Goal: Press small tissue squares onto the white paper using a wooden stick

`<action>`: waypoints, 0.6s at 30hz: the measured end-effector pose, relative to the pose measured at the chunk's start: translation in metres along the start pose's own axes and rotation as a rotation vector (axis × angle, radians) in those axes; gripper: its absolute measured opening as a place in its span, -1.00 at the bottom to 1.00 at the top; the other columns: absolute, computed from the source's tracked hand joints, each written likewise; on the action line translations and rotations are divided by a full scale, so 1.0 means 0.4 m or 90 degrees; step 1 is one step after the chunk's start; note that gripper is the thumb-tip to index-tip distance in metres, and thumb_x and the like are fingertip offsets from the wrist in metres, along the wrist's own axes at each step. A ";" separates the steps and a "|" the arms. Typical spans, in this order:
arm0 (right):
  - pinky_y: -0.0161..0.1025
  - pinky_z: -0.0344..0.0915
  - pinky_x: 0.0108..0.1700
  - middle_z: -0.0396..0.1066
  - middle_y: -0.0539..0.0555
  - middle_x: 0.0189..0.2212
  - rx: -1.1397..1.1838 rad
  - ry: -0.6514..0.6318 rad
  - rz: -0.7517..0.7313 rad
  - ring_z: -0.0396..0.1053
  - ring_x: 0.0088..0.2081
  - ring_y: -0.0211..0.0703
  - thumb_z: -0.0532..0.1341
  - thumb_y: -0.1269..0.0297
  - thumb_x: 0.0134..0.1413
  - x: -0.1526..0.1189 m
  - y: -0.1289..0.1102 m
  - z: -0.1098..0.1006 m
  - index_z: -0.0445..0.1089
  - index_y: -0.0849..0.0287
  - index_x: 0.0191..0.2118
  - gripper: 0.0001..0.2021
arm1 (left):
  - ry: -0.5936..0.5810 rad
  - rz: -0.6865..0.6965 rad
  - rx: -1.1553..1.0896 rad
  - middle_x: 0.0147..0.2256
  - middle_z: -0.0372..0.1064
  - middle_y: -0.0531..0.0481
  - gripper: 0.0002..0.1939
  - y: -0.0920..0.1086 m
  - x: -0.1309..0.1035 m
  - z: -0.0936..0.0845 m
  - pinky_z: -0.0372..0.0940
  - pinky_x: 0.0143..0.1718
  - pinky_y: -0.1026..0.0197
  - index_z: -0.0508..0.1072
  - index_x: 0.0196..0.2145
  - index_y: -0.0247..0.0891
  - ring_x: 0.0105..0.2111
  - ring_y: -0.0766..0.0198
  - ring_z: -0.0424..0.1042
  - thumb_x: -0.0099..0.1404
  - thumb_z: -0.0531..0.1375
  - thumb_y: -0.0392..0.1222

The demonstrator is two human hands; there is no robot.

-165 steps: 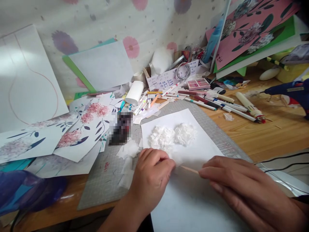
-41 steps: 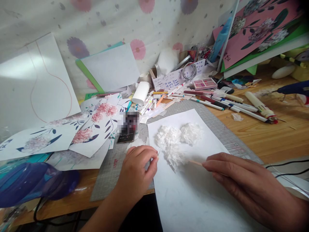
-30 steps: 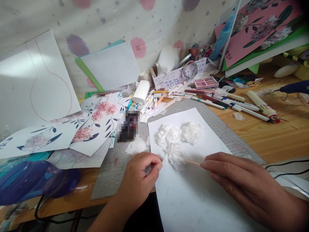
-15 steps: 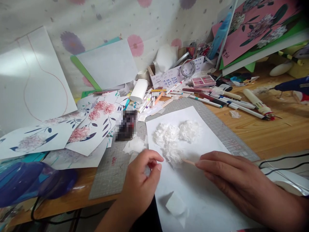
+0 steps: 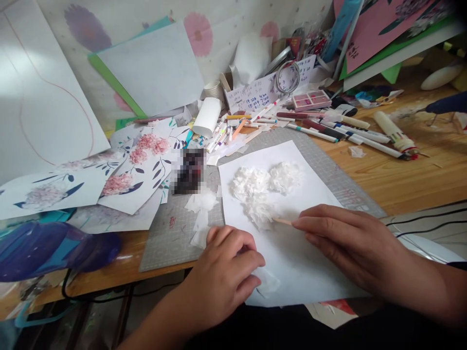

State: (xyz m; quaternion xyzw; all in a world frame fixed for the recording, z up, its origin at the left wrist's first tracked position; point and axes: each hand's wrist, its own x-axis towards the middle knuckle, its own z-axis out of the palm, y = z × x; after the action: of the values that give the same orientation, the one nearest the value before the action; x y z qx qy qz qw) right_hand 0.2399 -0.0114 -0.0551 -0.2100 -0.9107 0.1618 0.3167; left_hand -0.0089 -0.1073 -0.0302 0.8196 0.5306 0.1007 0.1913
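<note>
A white sheet of paper lies in front of me with white ruffled tissue-paper flowers grouped on its upper part. Between the fingertips of my right hand is a thin wooden stick. Its tip points at the edge of the lowest tissue-paper cluster. My left hand is at the sheet's lower left edge, fingers curved and a small gap showing between finger and thumb. Right beside those fingertips, a thin white tissue piece lies on the sheet, partly hidden by the hand.
Under the sheet is a grey cutting mat, with tissue scraps on its left. Markers and a pink palette lie behind. Flower pictures cover the left side. A glue gun is at the far right.
My left hand has moved down and right to the loose tissue piece. My right hand still holds the stick by the lowest cluster. The view has shifted downward.
</note>
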 end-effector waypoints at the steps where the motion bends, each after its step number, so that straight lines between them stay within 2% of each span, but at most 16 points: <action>1: -0.36 0.35 -0.28 0.41 0.10 -0.18 0.000 0.000 0.004 0.42 -0.25 -0.28 0.05 0.42 0.30 -0.001 -0.001 0.001 0.27 0.14 0.01 -0.79 | 0.005 0.002 0.003 -0.18 0.29 0.01 -0.93 0.002 -0.001 0.004 0.05 -0.11 0.02 0.42 -0.28 -0.15 -0.17 0.16 0.19 0.29 0.18 -0.30; 6: -0.36 0.35 -0.32 0.41 0.10 -0.22 0.002 0.005 0.006 0.41 -0.29 -0.28 0.02 0.43 0.30 0.004 -0.006 0.004 0.28 0.14 -0.02 -0.79 | 0.021 0.042 -0.008 -0.28 0.34 0.05 -0.85 0.007 0.008 0.008 0.04 -0.16 0.06 0.34 -0.40 -0.22 -0.24 0.23 0.22 0.29 0.10 -0.40; 9: -0.36 0.34 -0.32 0.41 0.09 -0.23 0.006 0.016 0.008 0.42 -0.29 -0.28 0.02 0.42 0.30 0.006 -0.007 0.005 0.29 0.14 -0.03 -0.80 | 0.097 0.055 -0.034 -0.40 0.35 0.07 -0.84 0.000 0.019 0.007 0.09 -0.21 0.10 0.29 -0.42 -0.24 -0.34 0.28 0.25 0.25 0.08 -0.46; 13: -0.36 0.34 -0.31 0.41 0.09 -0.22 0.012 0.012 0.009 0.42 -0.28 -0.28 0.03 0.42 0.30 0.006 -0.008 0.003 0.29 0.14 -0.03 -0.80 | 0.272 -0.005 -0.032 -0.50 0.32 0.07 -0.83 -0.004 0.036 0.001 0.17 -0.34 0.20 0.30 -0.44 -0.24 -0.45 0.32 0.27 0.22 0.07 -0.46; 15: -0.36 0.35 -0.30 0.42 0.09 -0.21 0.007 0.012 0.006 0.42 -0.28 -0.28 0.03 0.42 0.30 0.007 -0.009 0.002 0.30 0.15 -0.03 -0.80 | 0.306 -0.049 -0.034 -0.50 0.34 0.08 -0.85 0.001 0.047 -0.009 0.21 -0.38 0.25 0.33 -0.43 -0.24 -0.46 0.34 0.32 0.21 0.10 -0.45; 18: -0.36 0.35 -0.32 0.43 0.09 -0.23 0.001 0.019 0.001 0.42 -0.29 -0.28 0.02 0.41 0.30 0.009 -0.011 -0.002 0.31 0.15 -0.04 -0.80 | 0.308 -0.081 -0.057 -0.47 0.40 0.10 -0.88 0.012 0.072 -0.029 0.24 -0.42 0.30 0.42 -0.38 -0.22 -0.46 0.36 0.38 0.19 0.16 -0.41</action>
State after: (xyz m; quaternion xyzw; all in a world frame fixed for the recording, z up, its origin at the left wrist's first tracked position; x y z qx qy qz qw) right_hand 0.2365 -0.0133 -0.0509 -0.2128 -0.9056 0.1602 0.3300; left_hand 0.0028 -0.0807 -0.0187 0.7275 0.6063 0.3050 0.1007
